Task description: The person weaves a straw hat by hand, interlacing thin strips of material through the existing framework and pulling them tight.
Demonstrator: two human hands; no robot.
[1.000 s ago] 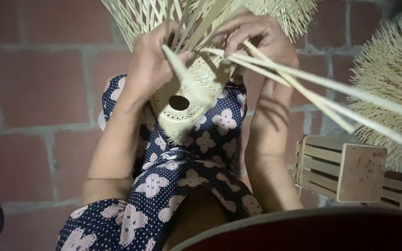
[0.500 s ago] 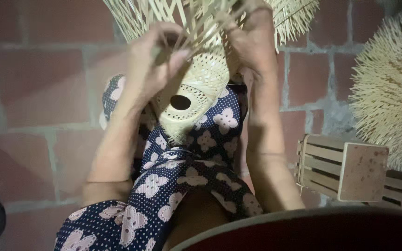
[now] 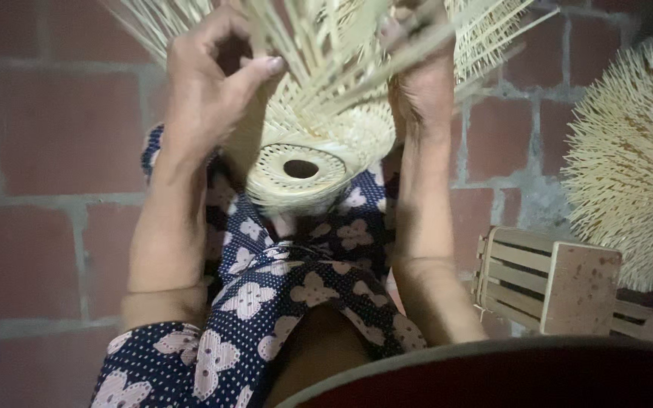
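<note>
Up close, the basket hangs over the lap, base toward us, strips fanning upward between both hands: left hand pinching strips, right hand seemingly gripping some, though blurred.

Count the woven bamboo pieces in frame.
2. One half-woven basket sits in the lap, worked by the left hand and right hand. A second spiky woven piece stands at the right edge, behind the wooden stool. More may lie out of frame.
</note>
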